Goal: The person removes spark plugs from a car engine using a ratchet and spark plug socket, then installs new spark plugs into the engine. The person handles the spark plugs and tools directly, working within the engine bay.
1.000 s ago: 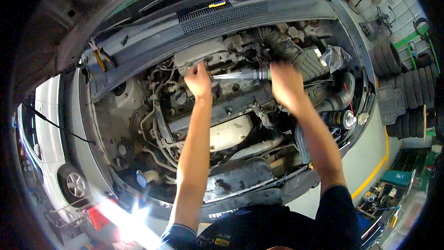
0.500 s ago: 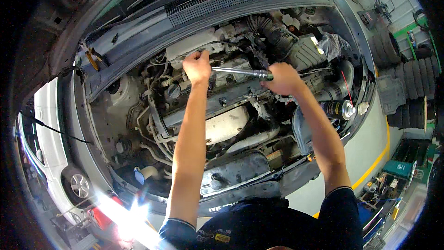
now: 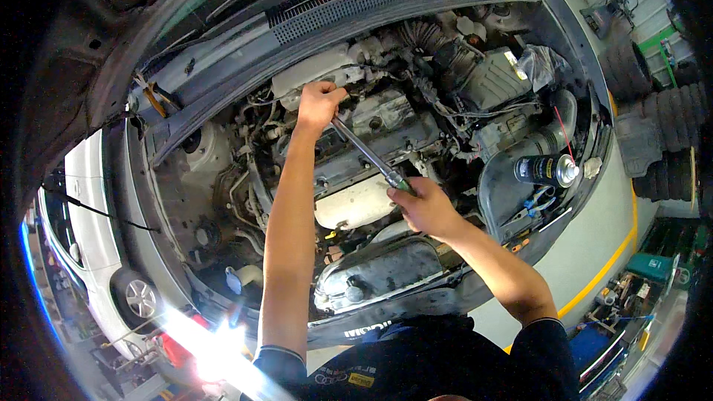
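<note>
A long-handled ratchet wrench [image 3: 365,151] with a chrome shaft and a green grip end slants across the top of a car engine [image 3: 401,130]. My right hand [image 3: 428,210] is closed around the grip end, above the pale heat shield [image 3: 355,206]. My left hand [image 3: 321,106] is closed over the wrench's head end, beside the grey intake cover [image 3: 310,67]. Its fingers hide the head and whatever sits beneath it.
A spray can [image 3: 547,171] with a red straw lies at the right of the bay, near blue-handled pliers [image 3: 536,200]. Other pliers [image 3: 154,100] rest on the left fender edge. The raised hood [image 3: 74,37] hangs at upper left. Stacked tyres [image 3: 665,130] stand beyond.
My right hand has swung the wrench handle toward me and slightly left, so the shaft now slants down to the right. My left hand stays at the head end. The view has shifted slightly.
</note>
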The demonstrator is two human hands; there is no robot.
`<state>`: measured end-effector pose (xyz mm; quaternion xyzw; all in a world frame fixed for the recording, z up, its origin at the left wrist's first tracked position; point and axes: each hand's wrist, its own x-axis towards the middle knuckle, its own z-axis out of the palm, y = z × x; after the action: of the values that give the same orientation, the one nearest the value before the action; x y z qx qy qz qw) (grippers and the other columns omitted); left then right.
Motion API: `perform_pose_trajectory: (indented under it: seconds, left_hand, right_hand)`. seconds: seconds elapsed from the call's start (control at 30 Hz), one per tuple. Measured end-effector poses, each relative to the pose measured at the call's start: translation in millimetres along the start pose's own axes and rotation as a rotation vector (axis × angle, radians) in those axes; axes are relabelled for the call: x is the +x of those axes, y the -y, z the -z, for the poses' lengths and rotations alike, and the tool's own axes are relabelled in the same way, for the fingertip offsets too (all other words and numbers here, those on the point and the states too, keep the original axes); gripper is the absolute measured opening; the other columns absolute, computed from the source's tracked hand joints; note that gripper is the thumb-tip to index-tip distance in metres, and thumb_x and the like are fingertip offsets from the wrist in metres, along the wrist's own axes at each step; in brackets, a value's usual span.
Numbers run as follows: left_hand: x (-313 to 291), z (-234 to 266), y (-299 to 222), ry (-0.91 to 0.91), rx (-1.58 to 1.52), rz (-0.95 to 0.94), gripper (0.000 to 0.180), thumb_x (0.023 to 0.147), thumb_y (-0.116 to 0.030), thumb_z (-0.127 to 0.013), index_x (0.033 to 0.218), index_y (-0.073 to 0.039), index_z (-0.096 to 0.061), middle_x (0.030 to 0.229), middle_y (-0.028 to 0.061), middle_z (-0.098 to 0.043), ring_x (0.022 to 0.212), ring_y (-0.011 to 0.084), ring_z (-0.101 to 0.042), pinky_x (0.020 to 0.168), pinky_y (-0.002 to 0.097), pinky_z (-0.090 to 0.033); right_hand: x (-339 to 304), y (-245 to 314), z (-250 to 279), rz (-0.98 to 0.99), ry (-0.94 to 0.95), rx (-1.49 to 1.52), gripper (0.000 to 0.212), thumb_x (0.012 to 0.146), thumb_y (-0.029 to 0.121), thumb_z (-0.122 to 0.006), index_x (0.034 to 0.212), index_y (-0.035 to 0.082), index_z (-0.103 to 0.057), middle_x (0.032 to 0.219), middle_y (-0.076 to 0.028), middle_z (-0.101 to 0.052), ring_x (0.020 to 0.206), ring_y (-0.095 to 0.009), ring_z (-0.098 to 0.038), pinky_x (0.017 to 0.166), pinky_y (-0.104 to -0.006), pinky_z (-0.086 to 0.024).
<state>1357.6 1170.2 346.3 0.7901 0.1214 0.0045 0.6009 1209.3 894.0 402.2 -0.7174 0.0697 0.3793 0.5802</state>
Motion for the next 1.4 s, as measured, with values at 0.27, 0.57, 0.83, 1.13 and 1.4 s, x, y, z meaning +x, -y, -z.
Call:
perform_pose_trajectory:
  seconds: [0.27, 0.57, 0.83, 1.13, 1.4]
  left_hand:
    - [2.6, 8.7, -1.9, 0.131, 0.077, -0.009, 0.026, 0.083, -0.013, -0.065, 0.061, -0.001, -0.059, 0.057, 0.0032, -0.055, 0.052, 0.0129, -0.05, 0.053, 0.0327, -0.041]
    - [4.1, 8.7, -3.7, 0.147, 0.031, -0.012, 0.033, 0.081, -0.011, -0.068, 0.056, -0.003, -0.048, 0.053, 0.0016, -0.046, 0.05, 0.0117, -0.045, 0.05, 0.0336, -0.038]
    - [1.6, 9.8, -0.9, 0.14, 0.069, -0.024, 0.033, 0.08, -0.013, -0.071, 0.057, -0.002, -0.051, 0.052, 0.0033, -0.049, 0.048, 0.0132, -0.049, 0.049, 0.0346, -0.039]
    - [-9.8, 6.7, 27.2, -0.211, -0.537, 0.03, 0.043, 0.092, -0.032, -0.069, 0.062, -0.004, -0.057, 0.057, 0.0066, -0.058, 0.05, 0.0161, -0.053, 0.051, 0.0367, -0.04]
    - [-39.1, -3.0, -29.2, -0.247, -0.394, 0.003, 0.041, 0.096, -0.036, -0.066, 0.07, -0.007, -0.054, 0.067, 0.0022, -0.05, 0.06, 0.0157, -0.043, 0.065, 0.0352, -0.036]
  right_hand:
    - [-3.8, -31.3, -57.3, 0.142, -0.077, 0.143, 0.031, 0.105, 0.022, -0.064, 0.08, 0.009, -0.051, 0.057, 0.004, -0.044, 0.045, -0.007, -0.039, 0.041, -0.0298, -0.029]
    - [-8.1, -33.3, -73.7, 0.139, -0.132, 0.16, 0.037, 0.101, 0.029, -0.065, 0.083, -0.003, -0.061, 0.067, -0.017, -0.055, 0.065, -0.026, -0.049, 0.064, -0.0451, -0.04]
    - [-8.6, -35.8, -90.5, 0.073, -0.155, 0.308, 0.038, 0.101, 0.029, -0.068, 0.079, -0.001, -0.059, 0.064, -0.006, -0.052, 0.065, -0.016, -0.043, 0.06, -0.0386, -0.037]
    - [-4.4, -29.1, -66.6, 0.024, 0.078, 0.378, 0.029, 0.1, 0.027, -0.069, 0.084, 0.005, -0.061, 0.063, 0.001, -0.049, 0.05, -0.011, -0.045, 0.045, -0.0332, -0.035]
    - [-38.8, 3.4, -0.3, 0.294, 0.002, -0.164, 0.035, 0.1, 0.034, -0.068, 0.093, -0.001, -0.066, 0.071, -0.005, -0.063, 0.064, -0.016, -0.057, 0.058, -0.0363, -0.046]
